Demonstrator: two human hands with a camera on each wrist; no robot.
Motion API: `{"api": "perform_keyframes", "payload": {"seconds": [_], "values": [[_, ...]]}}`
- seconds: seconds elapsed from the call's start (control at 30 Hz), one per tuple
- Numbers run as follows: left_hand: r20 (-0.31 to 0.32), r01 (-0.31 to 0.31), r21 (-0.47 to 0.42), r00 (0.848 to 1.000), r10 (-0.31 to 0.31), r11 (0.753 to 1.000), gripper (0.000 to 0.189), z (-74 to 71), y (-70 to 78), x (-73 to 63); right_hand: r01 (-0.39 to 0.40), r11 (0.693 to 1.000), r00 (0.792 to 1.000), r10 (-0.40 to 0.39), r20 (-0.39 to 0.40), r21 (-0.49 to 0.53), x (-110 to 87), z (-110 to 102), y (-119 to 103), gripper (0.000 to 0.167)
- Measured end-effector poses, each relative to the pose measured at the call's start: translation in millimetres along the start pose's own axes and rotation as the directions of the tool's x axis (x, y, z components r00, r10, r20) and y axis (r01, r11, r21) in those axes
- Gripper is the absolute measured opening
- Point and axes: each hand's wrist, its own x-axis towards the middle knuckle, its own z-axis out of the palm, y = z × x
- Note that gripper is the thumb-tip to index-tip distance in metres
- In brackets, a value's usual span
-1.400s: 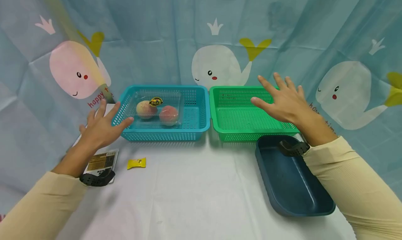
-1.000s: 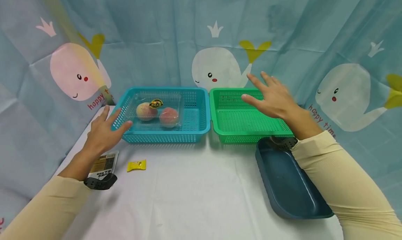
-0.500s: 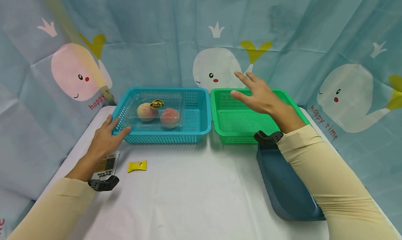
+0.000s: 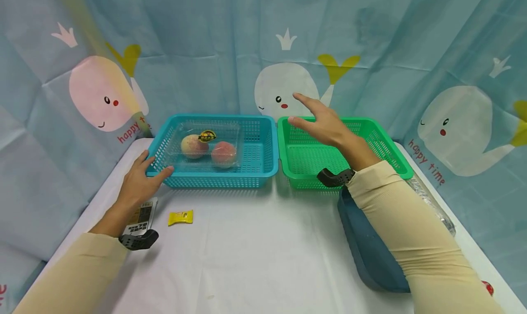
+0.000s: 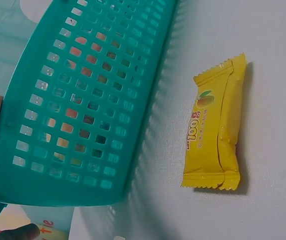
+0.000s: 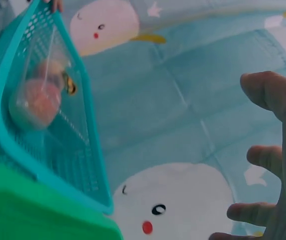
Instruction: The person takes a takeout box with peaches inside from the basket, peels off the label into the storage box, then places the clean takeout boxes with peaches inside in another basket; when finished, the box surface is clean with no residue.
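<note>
My left hand is at the left front corner of the blue basket, fingertips right at the rim and thumb spread along the front. Inside that basket lies a clear plastic box with a label, holding two peaches. My right hand hovers over the green basket, fingers extended and nothing in them. The right wrist view shows its thumb and fingers spread apart, with the blue basket to the left. A yellow wrapped candy lies on the cloth before the blue basket.
A dark blue tray stands at the right, partly under my right forearm. Beside it lies a clear shiny package. A labelled packet is partly hidden by my left wrist. A whale-print curtain hangs behind the baskets.
My right hand has swept left across the green basket, uncovering its right end and the shiny package. My left hand has shifted slightly right and down to the blue basket's corner.
</note>
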Motion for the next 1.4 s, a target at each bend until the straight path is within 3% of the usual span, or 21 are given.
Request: {"api": "perform_keyframes", "payload": {"seconds": [0.13,0.37,0.87,1.17,1.4], "values": [[-0.005,0.013,-0.018,1.0,-0.013,1.0,0.091,0.0,-0.8,0.2,-0.048,0.993,0.999,0.046,0.018,0.11,9.3,10,-7,0.072],[-0.008,0.019,-0.027,1.0,-0.019,0.999,0.091,1.7,-0.9,0.5,-0.068,0.962,0.996,0.05,0.076,0.263,27.7,29,-12,0.071],[-0.034,0.019,-0.025,0.999,-0.02,0.999,0.088,9.9,-2.9,-1.2,-0.167,0.95,0.979,0.129,0.156,0.262,64.6,87,-34,0.071],[-0.051,0.008,-0.031,0.999,-0.01,0.999,0.088,10.9,-6.8,-3.3,-0.312,0.858,0.947,0.248,0.203,0.408,83.2,125,-32,0.066],[-0.054,-0.001,-0.029,0.999,-0.001,1.0,0.087,10.1,-7.0,-1.3,-0.37,0.832,0.928,0.307,0.212,0.414,96.4,150,-33,0.065]]}}
